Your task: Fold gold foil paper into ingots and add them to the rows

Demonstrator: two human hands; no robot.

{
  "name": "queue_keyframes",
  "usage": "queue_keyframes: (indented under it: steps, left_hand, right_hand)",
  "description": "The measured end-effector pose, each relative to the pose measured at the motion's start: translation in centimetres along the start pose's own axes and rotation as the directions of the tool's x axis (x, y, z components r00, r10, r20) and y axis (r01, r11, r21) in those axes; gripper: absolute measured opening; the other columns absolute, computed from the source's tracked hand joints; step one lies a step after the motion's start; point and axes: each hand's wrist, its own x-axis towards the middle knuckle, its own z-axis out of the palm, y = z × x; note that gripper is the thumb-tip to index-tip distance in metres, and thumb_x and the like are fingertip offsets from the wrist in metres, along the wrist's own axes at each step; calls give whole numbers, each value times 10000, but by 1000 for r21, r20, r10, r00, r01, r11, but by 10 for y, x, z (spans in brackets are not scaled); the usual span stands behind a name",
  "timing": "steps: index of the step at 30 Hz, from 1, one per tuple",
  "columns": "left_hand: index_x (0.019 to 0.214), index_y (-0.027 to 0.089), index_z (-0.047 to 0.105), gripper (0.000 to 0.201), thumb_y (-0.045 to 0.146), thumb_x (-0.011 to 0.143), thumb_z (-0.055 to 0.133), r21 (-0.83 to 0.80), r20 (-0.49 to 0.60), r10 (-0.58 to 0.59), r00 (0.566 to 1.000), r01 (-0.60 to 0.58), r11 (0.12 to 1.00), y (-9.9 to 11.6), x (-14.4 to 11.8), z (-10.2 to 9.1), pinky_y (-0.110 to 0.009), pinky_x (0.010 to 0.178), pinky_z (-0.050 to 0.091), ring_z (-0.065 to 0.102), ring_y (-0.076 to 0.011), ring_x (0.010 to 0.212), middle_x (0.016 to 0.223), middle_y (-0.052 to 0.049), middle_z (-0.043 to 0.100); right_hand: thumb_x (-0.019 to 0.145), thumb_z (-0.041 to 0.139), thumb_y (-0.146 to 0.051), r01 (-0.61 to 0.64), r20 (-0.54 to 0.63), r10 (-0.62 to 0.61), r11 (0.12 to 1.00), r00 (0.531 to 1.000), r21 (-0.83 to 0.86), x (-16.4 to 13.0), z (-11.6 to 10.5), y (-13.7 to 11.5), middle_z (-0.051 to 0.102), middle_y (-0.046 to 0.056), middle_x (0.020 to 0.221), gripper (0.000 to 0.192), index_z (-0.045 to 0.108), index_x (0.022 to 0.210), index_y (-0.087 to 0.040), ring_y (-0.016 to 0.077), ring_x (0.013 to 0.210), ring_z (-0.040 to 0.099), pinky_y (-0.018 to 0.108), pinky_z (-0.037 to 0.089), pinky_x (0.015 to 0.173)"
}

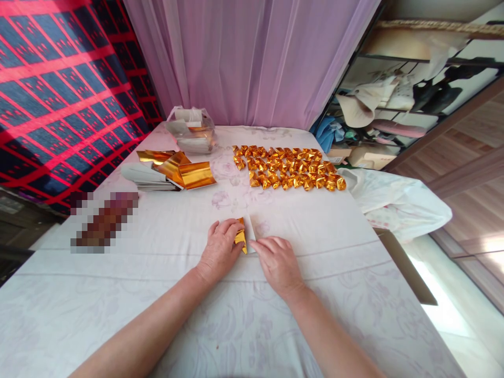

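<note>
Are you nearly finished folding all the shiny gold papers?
Quite a lot looks done: rows of small folded gold foil pieces lie on the white patterned cloth. In hand: the left hand and right hand press one gold and white foil sheet flat, partly folded. Left: a stack of unfolded gold foil sheets beside a clear plastic bag, so more folding probably remains.

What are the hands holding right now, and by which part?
A small gold foil paper, white on its other side, pressed flat on the sheet-covered surface. The left hand pins its gold left part; the right hand touches its white right edge.
</note>
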Motion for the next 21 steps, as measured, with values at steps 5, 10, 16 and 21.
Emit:
queue_keyframes:
  steps: [5, 10, 16, 21]
  left_hand:
    - [1229, 234, 519, 433, 104, 821, 583, -9, -1, 31, 1000, -31, 999, -1, 0, 0, -499, 1121, 298, 572, -231, 1183, 1243, -89, 622]
    - [1160, 258, 603, 299, 144, 885, 569, 30, 122, 64, 991, -68, 997, -3, 3, -7, -577, 1135, 207, 605, -234, 1136, 1174, -49, 698]
    - [1071, 276, 667, 192, 230, 895, 605, 56, 126, 124, 984, -131, 990, -8, 7, -12, -581, 1125, 205, 586, -247, 1131, 1100, -34, 730]
    - [1075, 272, 664, 206, 268, 872, 636, 38, 131, 111, 985, -117, 992, -7, 5, -12, -585, 1132, 205, 583, -251, 1131, 1126, -39, 715]
  right_hand:
    - [944, 545, -129, 99, 9, -99, 991, 995, -88, 6, -5, 3, 709, 32, 959, 226, 704, 1042, -256, 195, 896, 579, 367, 401, 801]
    - [917, 617, -144, 110, 35, -107, 988, 994, -112, 6, -10, 1, 689, 10, 854, 153, 714, 937, -262, 182, 816, 551, 348, 381, 751]
    - [910, 618, -146, 77, 81, -68, 991, 994, -107, 7, -10, 6, 630, 4, 784, 162, 721, 898, -270, 166, 758, 527, 325, 357, 695]
    - [902, 631, -190, 77, 126, -69, 995, 990, -56, 11, -12, 17, 637, 14, 837, 116, 719, 883, -263, 170, 789, 543, 319, 380, 714]
